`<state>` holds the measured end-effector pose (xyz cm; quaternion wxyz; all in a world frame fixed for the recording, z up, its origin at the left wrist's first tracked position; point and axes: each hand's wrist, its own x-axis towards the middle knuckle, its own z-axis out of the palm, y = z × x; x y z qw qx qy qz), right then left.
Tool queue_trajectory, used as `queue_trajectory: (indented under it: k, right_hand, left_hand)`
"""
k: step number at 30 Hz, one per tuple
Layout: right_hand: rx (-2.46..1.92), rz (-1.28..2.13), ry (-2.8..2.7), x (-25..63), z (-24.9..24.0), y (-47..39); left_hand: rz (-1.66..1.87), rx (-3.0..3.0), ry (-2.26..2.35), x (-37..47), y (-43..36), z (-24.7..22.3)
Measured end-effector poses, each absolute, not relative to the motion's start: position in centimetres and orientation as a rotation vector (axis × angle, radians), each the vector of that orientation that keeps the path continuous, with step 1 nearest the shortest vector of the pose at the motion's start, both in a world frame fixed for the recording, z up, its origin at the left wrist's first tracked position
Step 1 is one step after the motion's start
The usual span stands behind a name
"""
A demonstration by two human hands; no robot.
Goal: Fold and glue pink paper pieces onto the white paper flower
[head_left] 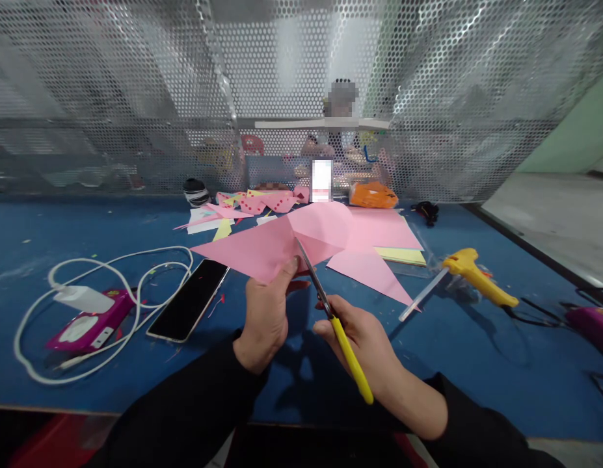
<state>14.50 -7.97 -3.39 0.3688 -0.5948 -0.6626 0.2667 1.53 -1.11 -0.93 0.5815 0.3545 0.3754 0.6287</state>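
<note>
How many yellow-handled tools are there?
2: yellow-handled metal scissors in your right hand, blades at pink paper; yellow plastic glue gun at right on the blue table. Others may be hidden.

1. I have a blue table [477, 377] before me, small scraps strewn over it.
2. To my left lie a dark phone [188, 302], a looping white cable [57, 383] and a purple power strip [121, 305].
3. To my right I see a yellow glue gun [477, 276].
4. Along the far side I see spotted pink paper [281, 201], an orange packet [374, 195] and a black bundle [427, 212].
</note>
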Motion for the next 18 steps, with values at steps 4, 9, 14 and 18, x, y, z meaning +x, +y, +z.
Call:
queue_trajectory:
  k: [4,9,14,18]
  right_hand:
    - [-1.538,0.675,-1.700,14.49,-3.31,-7.98]
    - [-1.567,0.676,-1.697,14.46,-3.03,-7.94]
    - [-1.587,0.714,-1.688,14.51,-3.12,-7.90]
    - [-1.563,0.749,-1.672,14.57,-3.43,-7.95]
  left_hand:
    - [1.467,0.797,0.886,1.60,-1.12,-0.90]
    - [1.468,0.800,0.878,1.62,-1.11,-0.77]
    - [1.479,0.789,0.884,1.60,-1.08,-0.74]
    - [1.472,0.793,0.897,1.57,-1.07,-0.75]
